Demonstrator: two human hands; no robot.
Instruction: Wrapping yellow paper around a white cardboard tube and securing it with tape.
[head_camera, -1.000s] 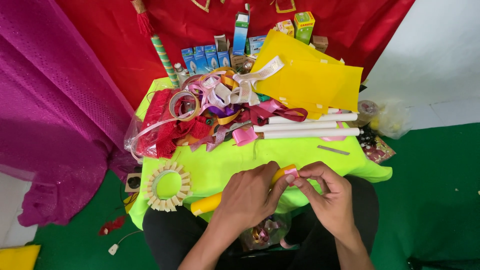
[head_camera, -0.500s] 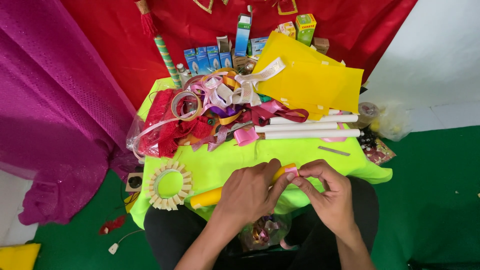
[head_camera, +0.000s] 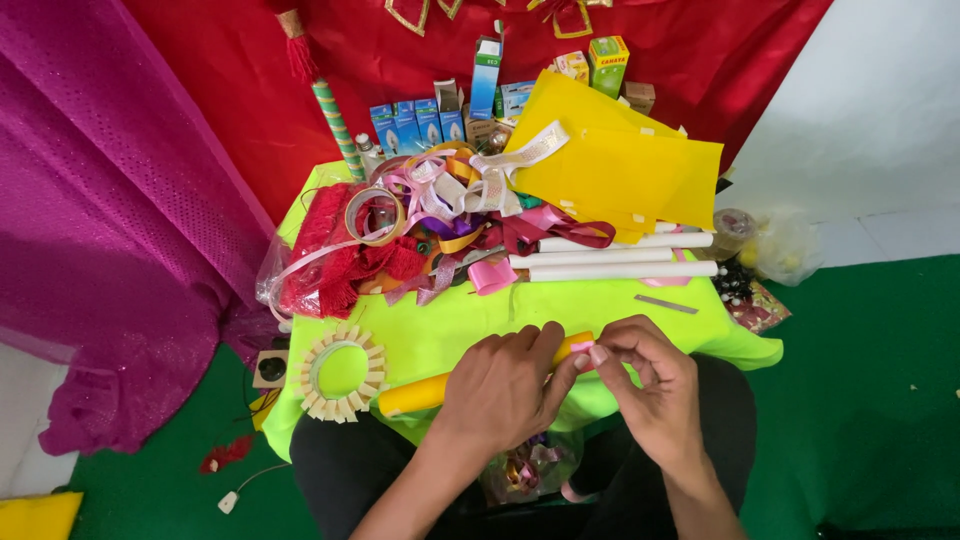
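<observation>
My left hand (head_camera: 505, 385) wraps the yellow roll (head_camera: 430, 392) at the counter's (head_camera: 450, 325) 6 o'clock edge. My right hand (head_camera: 650, 385) pinches a pink ribbon end (head_camera: 582, 347) against the roll's tip. Bare lime cloth lies toward 12; the ribbon pile (head_camera: 430, 230) and white tubes (head_camera: 620, 256) crowd beyond it. Paper ring (head_camera: 343, 372) at 9.

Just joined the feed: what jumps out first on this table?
At the near edge, the left hand lies over a yellow roll while the right hand pinches a small pink piece at its end. Behind them, a tangle of ribbons covers the bright green tablecloth, with yellow sheets far right.
</observation>
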